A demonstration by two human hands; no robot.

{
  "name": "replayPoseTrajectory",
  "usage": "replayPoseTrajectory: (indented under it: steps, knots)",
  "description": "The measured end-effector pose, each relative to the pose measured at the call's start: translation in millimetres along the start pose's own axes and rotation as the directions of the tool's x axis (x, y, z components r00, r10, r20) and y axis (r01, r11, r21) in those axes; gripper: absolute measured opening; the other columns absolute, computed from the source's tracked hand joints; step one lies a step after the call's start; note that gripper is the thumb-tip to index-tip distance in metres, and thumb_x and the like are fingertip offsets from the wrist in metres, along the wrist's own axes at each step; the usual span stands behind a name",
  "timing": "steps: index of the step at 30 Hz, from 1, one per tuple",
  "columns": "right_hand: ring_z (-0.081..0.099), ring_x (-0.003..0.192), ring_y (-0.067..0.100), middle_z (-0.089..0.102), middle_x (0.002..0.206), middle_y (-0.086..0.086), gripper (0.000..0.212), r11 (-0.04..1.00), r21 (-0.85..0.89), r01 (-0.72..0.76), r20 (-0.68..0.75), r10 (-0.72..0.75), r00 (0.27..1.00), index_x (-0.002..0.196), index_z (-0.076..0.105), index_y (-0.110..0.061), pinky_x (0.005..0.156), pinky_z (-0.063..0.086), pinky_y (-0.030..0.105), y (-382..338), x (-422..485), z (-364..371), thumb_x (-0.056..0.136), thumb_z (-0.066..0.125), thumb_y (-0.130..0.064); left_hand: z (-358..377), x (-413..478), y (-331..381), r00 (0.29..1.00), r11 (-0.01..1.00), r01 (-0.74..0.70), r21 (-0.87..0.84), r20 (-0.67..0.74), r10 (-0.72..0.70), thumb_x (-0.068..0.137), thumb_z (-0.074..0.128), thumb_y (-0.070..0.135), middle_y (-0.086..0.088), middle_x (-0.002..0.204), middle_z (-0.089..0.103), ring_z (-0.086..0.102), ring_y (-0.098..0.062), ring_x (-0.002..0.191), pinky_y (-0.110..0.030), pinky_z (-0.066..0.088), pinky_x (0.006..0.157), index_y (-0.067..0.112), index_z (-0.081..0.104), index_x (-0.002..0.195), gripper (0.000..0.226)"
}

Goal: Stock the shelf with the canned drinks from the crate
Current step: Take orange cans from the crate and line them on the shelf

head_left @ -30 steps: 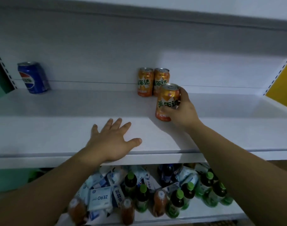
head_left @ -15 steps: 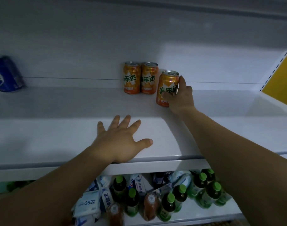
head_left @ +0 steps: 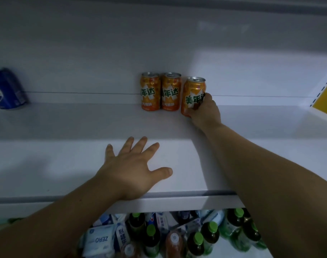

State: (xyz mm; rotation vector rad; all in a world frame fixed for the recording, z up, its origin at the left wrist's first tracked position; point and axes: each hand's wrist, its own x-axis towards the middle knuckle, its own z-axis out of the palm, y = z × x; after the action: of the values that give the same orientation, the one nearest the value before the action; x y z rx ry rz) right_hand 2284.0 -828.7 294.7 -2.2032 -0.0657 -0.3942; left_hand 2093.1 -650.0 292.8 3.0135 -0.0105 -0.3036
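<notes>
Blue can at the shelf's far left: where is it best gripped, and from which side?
Likely a grip round the blue can at mid-height of its curved wall, from the front or right: it stands alone on the shelf, those sides free; its left edge is out of frame.

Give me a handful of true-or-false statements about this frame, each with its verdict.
1. The right hand grips an orange can near the back of the shelf. True.
2. The left hand is holding a can. False: the left hand lies flat on the front part of the shelf, fingers spread, holding nothing.
3. Two other orange cans stand upright side by side, just left of the gripped one. True.
4. The blue can stands touching the orange ones. False: the blue can is well apart, at the shelf's far left.
5. Green-capped bottles are on the level below. True.
</notes>
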Motion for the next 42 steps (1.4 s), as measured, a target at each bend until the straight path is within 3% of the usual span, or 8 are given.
replayPoseTrajectory:
  steps: [19,23,27,32,37,42]
  knots:
    - [0.057,0.112,0.03,0.059,0.123,0.008,0.053,0.991,-0.06,-0.118,0.019,0.12,0.993,0.13,0.036,-0.015,0.08,0.041,0.036,-4,25,15,0.088,0.064,-0.033,5,3,0,1.0,1.0,-0.005,0.003,-0.002,0.005,0.078,0.015,0.083,0.017,0.156,-0.022,-0.024,-0.012,0.143,-0.056,-0.013,0.114,0.046,-0.01,0.147,0.082]
    - [0.056,0.115,0.033,0.054,0.126,0.01,0.06,0.986,-0.034,-0.164,0.035,0.166,0.986,0.131,0.035,-0.014,0.089,0.048,0.041,-10,14,10,0.087,0.065,-0.041,4,4,-1,1.0,1.0,-0.013,-0.019,-0.018,0.012,0.079,0.017,0.083,0.015,0.158,-0.017,-0.021,-0.013,0.145,-0.056,-0.012,0.114,0.045,-0.006,0.148,0.083]
    - [0.051,0.121,0.033,0.051,0.134,0.013,0.064,0.974,-0.203,-0.102,0.095,0.123,0.988,0.137,0.039,-0.012,0.093,0.043,0.038,-16,-18,-14,0.088,0.061,-0.045,0,2,-4,0.999,0.996,-0.042,-0.074,-0.029,0.04,0.077,0.02,0.084,0.013,0.16,-0.009,-0.013,-0.015,0.147,-0.058,-0.009,0.114,0.044,0.002,0.149,0.084]
    - [0.043,0.132,0.034,0.041,0.149,0.013,0.078,0.886,-0.456,-0.089,0.212,0.206,0.955,0.15,0.029,-0.016,0.104,0.041,0.04,-16,-74,-73,0.089,0.054,-0.058,-14,-9,-3,0.998,0.984,-0.066,-0.164,-0.019,0.064,0.082,0.031,0.078,0.011,0.16,0.004,-0.001,-0.018,0.148,-0.057,-0.003,0.115,0.041,0.019,0.149,0.078]
    - [0.045,0.129,0.034,0.046,0.145,0.013,0.079,0.837,-0.524,-0.161,0.157,0.281,0.947,0.151,0.027,-0.016,0.104,0.041,0.04,-9,-137,-147,0.09,0.051,-0.061,-29,-31,45,0.971,0.947,-0.237,-0.215,-0.039,0.234,0.072,0.045,0.079,0.009,0.156,0.026,0.03,-0.016,0.141,-0.048,0.024,0.114,0.034,0.031,0.147,0.088]
    - [0.05,0.123,0.032,0.049,0.143,0.012,0.078,0.79,-0.549,-0.273,0.006,0.33,0.944,0.151,0.028,-0.015,0.094,0.043,0.037,1,-214,-231,0.091,0.052,-0.059,-21,-78,133,0.871,0.852,-0.489,-0.185,-0.046,0.49,0.081,0.056,0.064,0.004,0.154,0.033,0.035,-0.02,0.138,-0.041,0.032,0.112,0.028,0.035,0.146,0.077]
